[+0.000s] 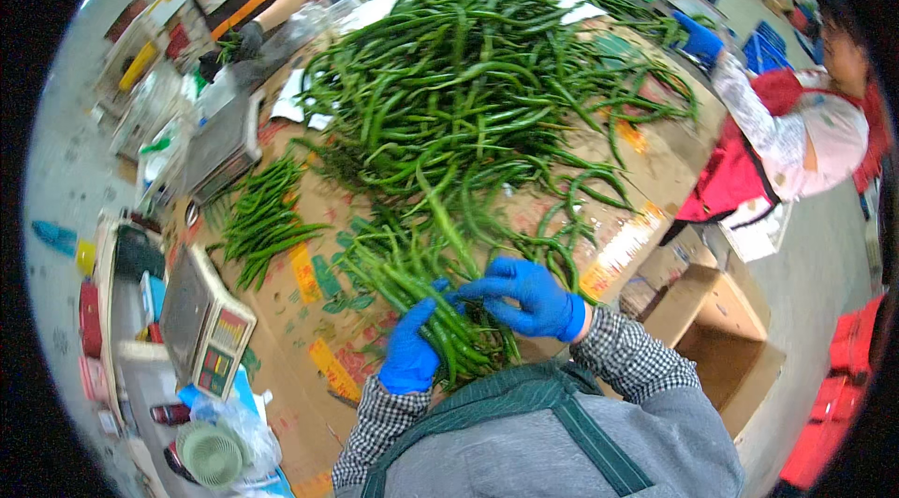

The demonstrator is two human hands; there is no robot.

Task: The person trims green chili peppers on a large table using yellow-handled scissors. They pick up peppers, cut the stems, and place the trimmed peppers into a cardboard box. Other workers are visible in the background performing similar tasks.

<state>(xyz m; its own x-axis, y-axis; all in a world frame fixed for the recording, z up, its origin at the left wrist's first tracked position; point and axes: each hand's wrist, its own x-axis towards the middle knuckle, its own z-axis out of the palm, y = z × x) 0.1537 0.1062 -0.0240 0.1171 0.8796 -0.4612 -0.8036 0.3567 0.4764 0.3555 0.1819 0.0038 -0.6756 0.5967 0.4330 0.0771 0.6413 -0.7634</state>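
Observation:
Long green chili peppers lie in a large heap [463,83] on the cardboard-covered table [281,350]. Close to my body, my left hand [414,347], in a blue glove, grips a bunch of long green peppers [449,329] from its left side. My right hand [527,298], also gloved in blue, is at the bunch's right side with its fingers bent; whether a pepper is between them cannot be told. A light green pepper [446,217], blurred, stretches from the heap towards that hand. Left of the heap lies a smaller pile of green peppers [263,217].
Two weighing scales [204,322] stand along the table's left edge. Below them are a green plastic basket [211,452] and clear plastic bags. An open cardboard box [723,357] stands at the right. One co-worker is at the upper left, another at the right, with a blue-gloved hand [699,38] over more peppers.

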